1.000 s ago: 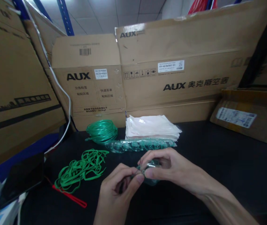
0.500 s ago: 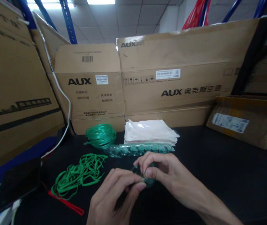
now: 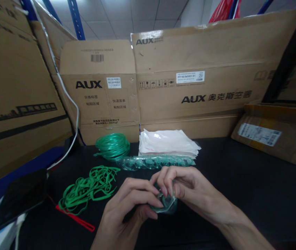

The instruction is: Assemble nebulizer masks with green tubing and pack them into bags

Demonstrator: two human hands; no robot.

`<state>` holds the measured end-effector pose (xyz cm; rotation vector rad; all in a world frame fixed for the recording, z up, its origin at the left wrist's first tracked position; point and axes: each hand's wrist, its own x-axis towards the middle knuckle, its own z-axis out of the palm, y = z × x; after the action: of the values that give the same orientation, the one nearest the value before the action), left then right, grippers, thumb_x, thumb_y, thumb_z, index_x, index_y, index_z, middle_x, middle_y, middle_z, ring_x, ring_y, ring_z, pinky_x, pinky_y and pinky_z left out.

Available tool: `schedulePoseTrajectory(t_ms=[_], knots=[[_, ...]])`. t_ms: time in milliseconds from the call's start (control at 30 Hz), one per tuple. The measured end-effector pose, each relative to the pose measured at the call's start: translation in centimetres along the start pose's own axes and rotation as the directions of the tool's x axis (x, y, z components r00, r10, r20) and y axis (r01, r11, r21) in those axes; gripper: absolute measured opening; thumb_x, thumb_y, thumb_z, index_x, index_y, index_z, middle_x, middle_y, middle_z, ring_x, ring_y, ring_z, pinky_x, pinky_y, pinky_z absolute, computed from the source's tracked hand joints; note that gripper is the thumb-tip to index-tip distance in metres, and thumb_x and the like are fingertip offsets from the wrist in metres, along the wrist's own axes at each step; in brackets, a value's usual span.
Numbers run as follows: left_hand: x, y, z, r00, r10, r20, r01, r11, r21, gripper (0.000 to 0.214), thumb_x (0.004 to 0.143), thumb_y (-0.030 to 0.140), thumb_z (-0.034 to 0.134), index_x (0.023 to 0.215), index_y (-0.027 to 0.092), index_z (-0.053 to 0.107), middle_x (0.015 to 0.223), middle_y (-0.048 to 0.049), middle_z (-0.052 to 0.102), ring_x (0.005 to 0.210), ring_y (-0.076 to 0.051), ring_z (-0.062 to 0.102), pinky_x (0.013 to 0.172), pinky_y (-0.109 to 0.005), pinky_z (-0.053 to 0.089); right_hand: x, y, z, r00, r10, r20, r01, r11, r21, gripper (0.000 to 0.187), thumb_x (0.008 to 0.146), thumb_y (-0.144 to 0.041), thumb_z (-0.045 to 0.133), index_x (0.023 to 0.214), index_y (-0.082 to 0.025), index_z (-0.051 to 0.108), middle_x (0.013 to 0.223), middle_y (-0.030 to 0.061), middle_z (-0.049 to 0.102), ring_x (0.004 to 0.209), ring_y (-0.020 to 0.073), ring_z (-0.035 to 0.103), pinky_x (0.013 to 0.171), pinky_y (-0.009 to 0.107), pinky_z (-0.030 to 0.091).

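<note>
Both hands meet over a clear greenish round plastic piece (image 3: 170, 205), cup-like with a thin rim; its exact kind I cannot make out. My left hand (image 3: 133, 201) pinches its left side, thumb below and fingers on top. On the far right side, my right hand (image 3: 180, 182) grips the rim with bent fingers and thumb. Fingers cover part of the piece. Just beyond my hands lies a clear plastic sleeve (image 3: 160, 162) with several similar greenish round pieces in a row. A heap of flat green bands (image 3: 93, 187) rests to the left of my left hand.
Behind the sleeve are a coil of green tubing (image 3: 112, 146) and a stack of white plastic bags (image 3: 167, 142). A red strap (image 3: 77, 220) and a dark phone-like device (image 3: 20, 198) lie left. Cardboard panels (image 3: 106, 107) wall the black table (image 3: 215, 173); a taped box (image 3: 272, 135) stands right.
My fingers have spread a little, and the piece now shows a wider, opened rim tilted toward me. My left fingers have shifted onto its near edge. The camera view has moved slightly.
</note>
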<state>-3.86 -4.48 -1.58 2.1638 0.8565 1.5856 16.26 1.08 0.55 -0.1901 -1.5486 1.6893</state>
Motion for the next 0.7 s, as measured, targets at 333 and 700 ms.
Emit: schedulePoseTrajectory(t_ms=[333, 700], knots=[[0.62, 0.03, -0.01, 0.998, 0.039, 0.046, -0.031, 0.986, -0.163, 0.016, 0.095, 0.011, 0.065, 0.09, 0.023, 0.075, 0.082, -0.0027, 0.07, 0.07, -0.013, 0.068, 0.063, -0.019, 0.055, 0.03, 0.38, 0.13, 0.999, 0.006, 0.054, -0.01, 0.996, 0.084, 0.022, 0.088, -0.035, 0.078, 0.081, -0.016, 0.071, 0.079, 0.0046, 0.064, 0.096, 0.0215, 0.061, 0.087, 0.034, 0.045], [0.34, -0.29, -0.31, 0.996, 0.057, 0.073, -0.048, 0.993, -0.11, 0.014, 0.095, 0.014, 0.066, 0.094, 0.025, 0.075, 0.084, -0.0024, 0.074, 0.075, -0.014, 0.07, 0.07, -0.022, 0.056, -0.05, 0.5, 0.41, 1.0, 0.028, 0.007, -0.028, 0.999, 0.027, 0.026, 0.085, -0.041, 0.08, 0.078, -0.018, 0.071, 0.075, 0.0039, 0.063, 0.102, 0.0243, 0.062, 0.091, 0.037, 0.046]])
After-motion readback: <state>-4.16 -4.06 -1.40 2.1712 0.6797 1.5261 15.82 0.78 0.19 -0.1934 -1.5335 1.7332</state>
